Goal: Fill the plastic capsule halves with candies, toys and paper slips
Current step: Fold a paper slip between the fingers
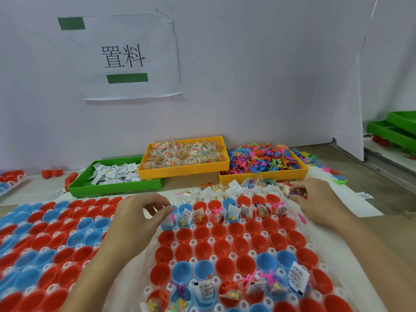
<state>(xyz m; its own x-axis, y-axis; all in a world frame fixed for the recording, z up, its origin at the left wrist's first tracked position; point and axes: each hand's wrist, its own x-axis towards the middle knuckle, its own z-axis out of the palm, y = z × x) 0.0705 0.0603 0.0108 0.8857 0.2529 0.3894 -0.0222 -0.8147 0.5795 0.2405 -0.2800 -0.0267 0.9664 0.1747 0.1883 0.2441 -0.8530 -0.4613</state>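
Two hands work over trays of red and blue capsule halves, with supply bins along the far wall.

At the left, a white holder tray [13, 212] carries empty capsule halves [67, 226]. Beyond it a green bin [112, 188] holds paper slips [114, 174], a yellow bin [184, 171] holds bagged candies [184, 152], and a second yellow bin [263, 175] is heaped with rubbery toys [263, 159]. The left hand [139, 212] hovers over the near tray's far row, fingers curled toward a filled blue half; whether it pinches anything cannot be told. The filled row [225, 213] runs rightward. The right hand [315, 199] pinches a small purple toy [293, 194] at the tray's far right corner.
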